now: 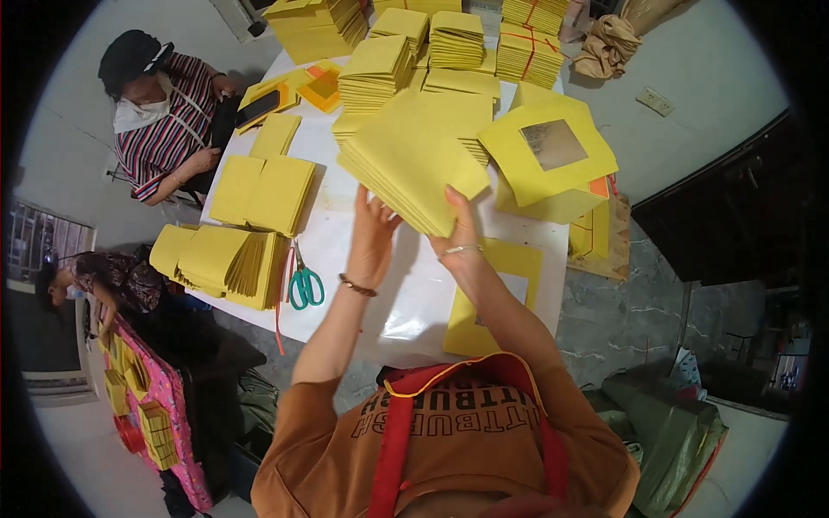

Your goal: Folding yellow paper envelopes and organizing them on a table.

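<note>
Above the table I hold a thick stack of folded yellow paper sheets [414,155], tilted, its layered edge toward me. My left hand [373,231] is at its near left edge, the fingers curled against the sheets and partly hidden underneath. My right hand [459,220] grips the near right corner, thumb on top and the other fingers hidden below. Right of the stack lies a yellow paper piece with a greyish square [553,144], on top of other yellow paper. Another yellow sheet with a pale panel [492,298] lies partly under my right forearm.
Piles of folded yellow paper [376,73] crowd the far side of the white table [406,319]. Left are more yellow bundles [229,259], teal-handled scissors [306,287] and a phone [257,108]. One person [164,112] sits at the left; another works at a pink-covered table [173,388].
</note>
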A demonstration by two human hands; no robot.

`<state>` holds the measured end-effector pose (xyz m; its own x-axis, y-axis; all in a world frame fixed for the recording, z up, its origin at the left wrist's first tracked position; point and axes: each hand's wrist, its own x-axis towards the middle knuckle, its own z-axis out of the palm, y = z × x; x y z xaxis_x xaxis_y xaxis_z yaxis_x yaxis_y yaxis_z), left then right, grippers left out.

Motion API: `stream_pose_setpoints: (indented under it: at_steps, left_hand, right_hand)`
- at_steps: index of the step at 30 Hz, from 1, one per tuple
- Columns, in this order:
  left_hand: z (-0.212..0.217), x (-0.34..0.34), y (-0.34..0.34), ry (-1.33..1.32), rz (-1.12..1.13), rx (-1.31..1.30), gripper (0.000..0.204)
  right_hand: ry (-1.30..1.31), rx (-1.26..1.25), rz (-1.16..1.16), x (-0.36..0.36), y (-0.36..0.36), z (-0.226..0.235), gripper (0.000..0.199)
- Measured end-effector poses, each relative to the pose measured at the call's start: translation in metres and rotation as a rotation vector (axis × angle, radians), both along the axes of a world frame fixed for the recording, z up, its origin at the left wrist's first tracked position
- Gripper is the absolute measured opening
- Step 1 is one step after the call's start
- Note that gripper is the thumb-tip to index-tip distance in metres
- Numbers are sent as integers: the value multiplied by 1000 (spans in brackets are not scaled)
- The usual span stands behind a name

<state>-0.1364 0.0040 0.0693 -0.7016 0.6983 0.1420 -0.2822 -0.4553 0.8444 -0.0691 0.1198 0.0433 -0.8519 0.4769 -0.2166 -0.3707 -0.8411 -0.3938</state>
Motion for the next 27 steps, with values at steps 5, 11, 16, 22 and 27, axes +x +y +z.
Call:
stream_pose_setpoints:
  at_steps: [5, 11, 16, 22, 27]
  left_hand:
    - [33, 2, 50, -32, 126, -155, 56]
    - [56, -42, 96, -189, 17, -71, 37]
    - [73, -103, 152, -221, -127, -134, 36]
    - [42, -194, 227, -246, -298, -351, 37]
    - [14, -211, 252, -227, -236, -493, 41]
  right_hand:
    - [-8, 94, -222, -26, 1, 18, 61]
    - [-173, 156, -378, -47, 23, 59, 77]
    - [-273, 268, -245, -67, 65, 67, 100]
    - [-240, 423, 63, -18, 62, 59, 80]
    - [-132, 320, 341, 17, 64, 9, 47]
